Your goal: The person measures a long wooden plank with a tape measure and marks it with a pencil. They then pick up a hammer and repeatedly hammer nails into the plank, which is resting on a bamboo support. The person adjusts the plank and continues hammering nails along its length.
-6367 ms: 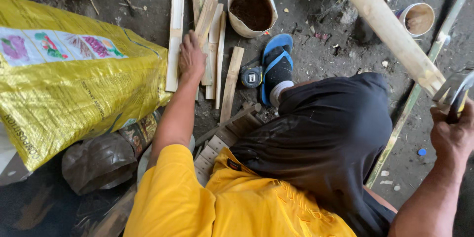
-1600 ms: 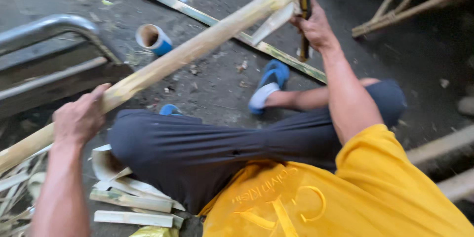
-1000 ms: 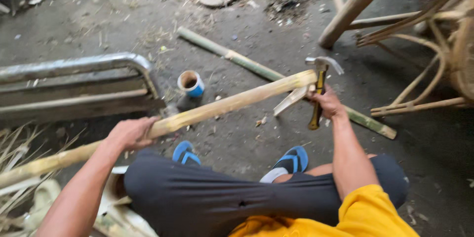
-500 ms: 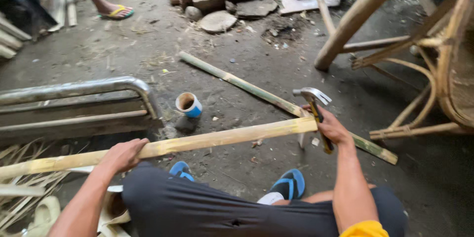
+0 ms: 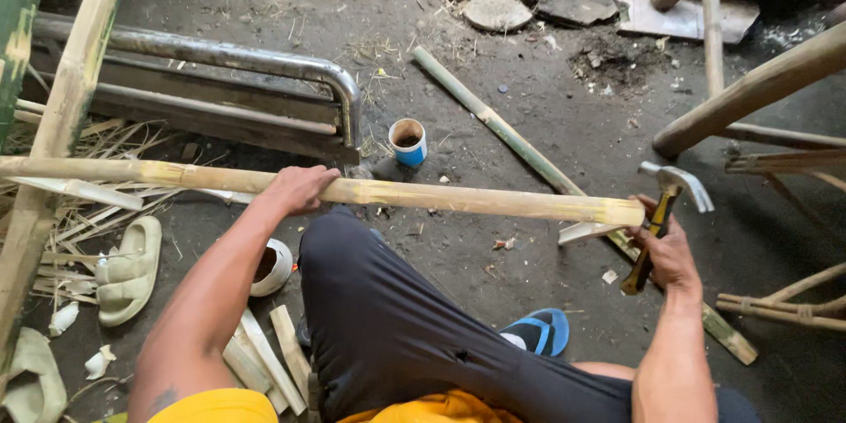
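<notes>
1. Head view, looking down: the left hand [image 5: 300, 189] lies over a long pale bamboo pole [image 5: 458, 200], fingers curled round it in a firm hold.
2. The pole runs nearly level across the picture, from the left edge to a cut end just beside the right hand [image 5: 671, 251], and passes above the person's knee in dark trousers [image 5: 388, 317].
3. The right hand has its fingers closed round the handle of a claw hammer [image 5: 663, 216]; the metal head sits above the fist, just to the right of the pole's cut end.
4. A pale sliver of bamboo [image 5: 589, 231] hangs beneath that cut end, close to the hammer handle.
5. A second, greenish bamboo stalk [image 5: 511, 137] lies slantwise on the dirt floor [image 5: 529, 53], passing under the pole's end.
6. A small blue-and-white cup [image 5: 408, 141] stands on the floor beyond the pole, beside the bend of a metal tube frame [image 5: 264, 62].
7. A blue sandal [image 5: 542, 332] is on the person's foot, near the right forearm.
8. At the left lie a pale sandal [image 5: 128, 269], bamboo strips and shavings; short split pieces [image 5: 264, 361] rest by the left elbow.
</notes>
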